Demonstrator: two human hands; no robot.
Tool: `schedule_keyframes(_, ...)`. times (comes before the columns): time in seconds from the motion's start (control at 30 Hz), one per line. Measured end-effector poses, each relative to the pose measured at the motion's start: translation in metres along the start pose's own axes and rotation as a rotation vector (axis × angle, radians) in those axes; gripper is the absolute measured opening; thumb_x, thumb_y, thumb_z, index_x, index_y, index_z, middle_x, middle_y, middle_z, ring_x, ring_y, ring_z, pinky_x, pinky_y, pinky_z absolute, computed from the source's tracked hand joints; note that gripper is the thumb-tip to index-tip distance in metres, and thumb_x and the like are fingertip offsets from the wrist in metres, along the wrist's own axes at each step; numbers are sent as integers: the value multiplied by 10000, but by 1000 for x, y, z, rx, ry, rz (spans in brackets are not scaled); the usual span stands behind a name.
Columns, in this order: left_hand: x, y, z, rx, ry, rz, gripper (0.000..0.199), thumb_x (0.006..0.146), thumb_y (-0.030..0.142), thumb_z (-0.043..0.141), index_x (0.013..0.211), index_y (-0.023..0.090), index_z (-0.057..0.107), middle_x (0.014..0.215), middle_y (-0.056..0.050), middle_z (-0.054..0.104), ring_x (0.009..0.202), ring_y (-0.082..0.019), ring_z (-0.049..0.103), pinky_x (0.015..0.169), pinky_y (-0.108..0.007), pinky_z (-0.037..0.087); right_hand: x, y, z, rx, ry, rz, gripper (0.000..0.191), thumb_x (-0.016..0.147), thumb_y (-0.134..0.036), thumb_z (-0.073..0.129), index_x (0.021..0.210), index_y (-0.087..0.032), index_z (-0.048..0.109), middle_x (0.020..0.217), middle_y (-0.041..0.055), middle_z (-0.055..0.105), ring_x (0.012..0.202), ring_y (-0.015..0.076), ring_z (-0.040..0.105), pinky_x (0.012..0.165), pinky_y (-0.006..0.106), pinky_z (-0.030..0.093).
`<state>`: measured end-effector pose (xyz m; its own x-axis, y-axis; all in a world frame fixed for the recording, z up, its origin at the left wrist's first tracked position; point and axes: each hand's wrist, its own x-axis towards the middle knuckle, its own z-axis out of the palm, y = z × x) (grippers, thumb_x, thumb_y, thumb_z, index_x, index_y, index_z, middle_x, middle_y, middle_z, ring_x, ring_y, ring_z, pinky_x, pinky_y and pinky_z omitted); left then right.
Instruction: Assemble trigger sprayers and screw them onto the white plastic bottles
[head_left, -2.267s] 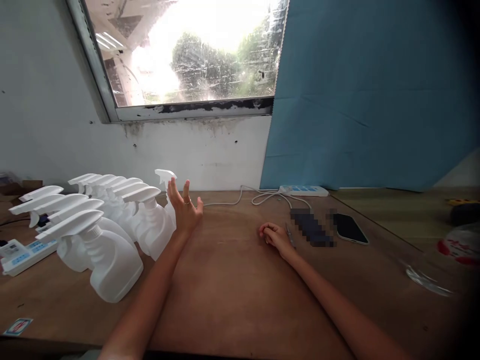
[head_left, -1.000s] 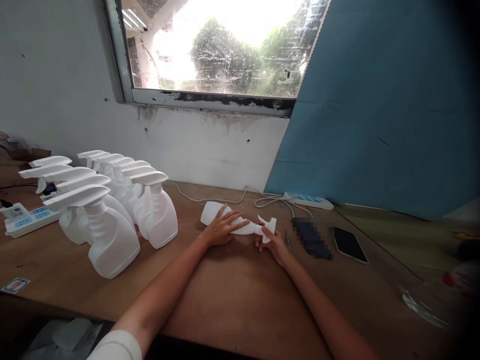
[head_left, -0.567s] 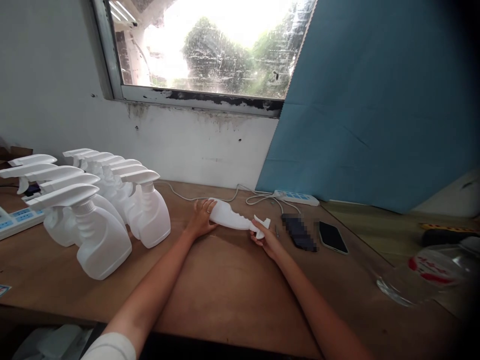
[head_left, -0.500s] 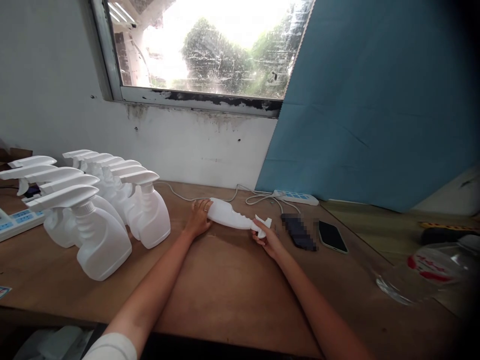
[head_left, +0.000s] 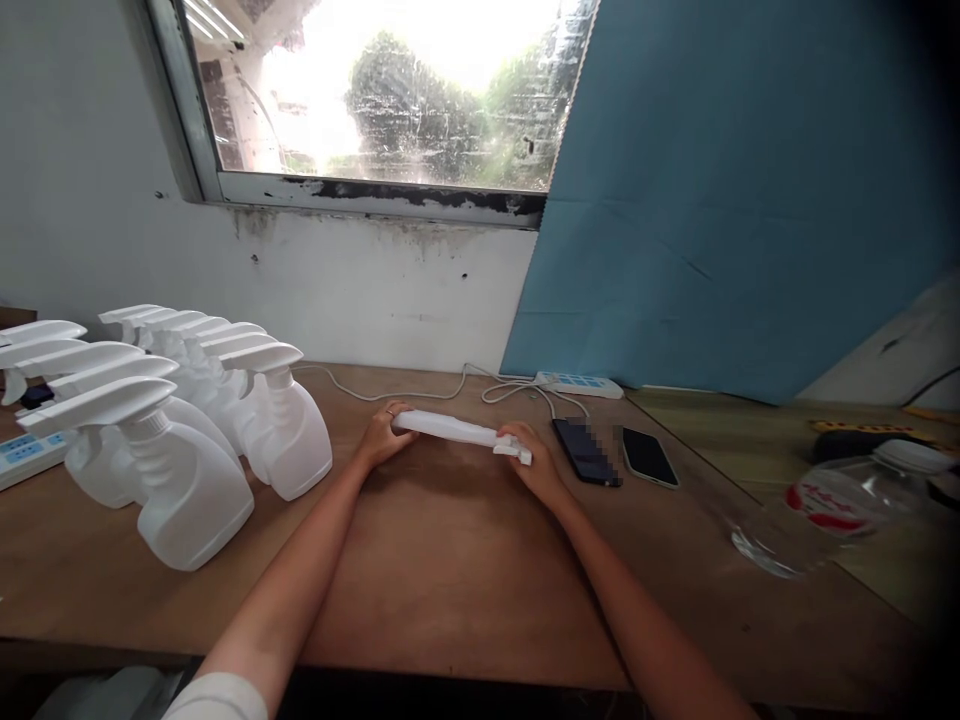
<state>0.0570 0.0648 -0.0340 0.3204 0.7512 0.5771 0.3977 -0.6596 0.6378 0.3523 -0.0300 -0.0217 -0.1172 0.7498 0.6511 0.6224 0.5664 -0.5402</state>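
Note:
A white spray bottle (head_left: 448, 427) lies sideways between my two hands, just over the brown table. My left hand (head_left: 384, 436) is closed round its base end. At the other end, my right hand (head_left: 529, 462) grips the neck and the white trigger head, which points toward me. The bottle is turned so its narrow side shows. To the left, several more white spray bottles (head_left: 196, 490) stand upright in rows, their trigger heads fitted and nozzles pointing left.
Right of my hands lie a dark phone (head_left: 581, 450) and a second phone (head_left: 649, 457). Behind them is a power strip (head_left: 579, 384) with cables. A clear plastic bottle (head_left: 832, 510) stands at the right, another power strip (head_left: 31, 456) at the far left.
The spray bottle has been rolled about its length, so its broad face no longer shows and the trigger head has turned toward me. Both hands still hold it. The view has shifted slightly.

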Motion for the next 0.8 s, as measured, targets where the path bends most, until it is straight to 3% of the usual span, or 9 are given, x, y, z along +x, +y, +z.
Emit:
schedule_keyframes(0.1, 2, -2, -1, -110, -25, -72, 397, 701, 301, 685, 1073, 178, 625, 1117, -71, 627, 1049, -233, 577, 936, -366, 449, 1, -13, -8, -277, 9, -231, 288, 813, -83, 508, 1030, -229, 629, 1066, 88, 600, 1059, 250, 534, 918, 413, 379)
schedule_keyframes(0.2, 3, -3, -1, -229, -61, -154, 439, 689, 378, 706, 1070, 174, 628, 1022, -54, 654, 921, -204, 600, 808, -306, 489, 1, -26, -15, -450, 28, -373, 252, 844, -159, 579, 1073, -252, 627, 1142, 99, 596, 1153, 274, 507, 971, 444, 326)
schedule_keyframes(0.33, 4, -7, 0, -393, -51, -277, 566, 620, 503, 738, 1048, 150, 626, 871, -37, 655, 709, -154, 582, 607, -239, 480, 1, -31, -22, -487, 67, -436, 249, 876, -166, 546, 1090, -262, 628, 1132, 85, 602, 1165, 271, 518, 971, 444, 327)
schedule_keyframes(0.43, 6, -16, 1, -493, 42, -389, 615, 644, 629, 664, 968, 108, 626, 764, -51, 640, 599, -137, 554, 513, -228, 441, 1, -27, -29, -461, 165, -418, 223, 845, -156, 586, 1029, -263, 652, 1091, 75, 603, 1121, 273, 530, 946, 434, 366)
schedule_keyframes(0.53, 9, -29, 1, -536, 198, -491, 642, 703, 709, 538, 889, 96, 589, 689, -56, 610, 525, -128, 533, 466, -236, 416, 3, -17, -37, -415, 461, -261, 171, 813, -168, 612, 948, -258, 665, 1032, 59, 583, 1039, 254, 542, 910, 428, 407)
schedule_keyframes(0.67, 15, -41, 7, -497, 370, -549, 549, 793, 651, 446, 955, 133, 522, 754, -54, 616, 547, -141, 572, 480, -254, 453, 7, 9, -34, -159, 936, 167, 237, 725, -224, 641, 959, -191, 634, 977, 60, 562, 931, 227, 554, 850, 399, 447)
schedule_keyframes(0.73, 22, -44, 14, -442, 418, -551, 452, 799, 567, 498, 971, 149, 503, 832, -67, 637, 643, -159, 621, 558, -268, 496, 7, 23, -25, 11, 984, 367, 343, 645, -256, 676, 968, -165, 608, 942, 57, 579, 859, 217, 563, 794, 373, 457)
schedule_keyframes(0.8, 35, -44, 26, -365, 450, -547, 368, 791, 470, 551, 977, 158, 496, 883, -77, 651, 745, -175, 647, 651, -281, 513, 5, 32, -14, 95, 899, 477, 372, 610, -274, 663, 957, -162, 594, 913, 51, 593, 814, 206, 560, 760, 352, 452)
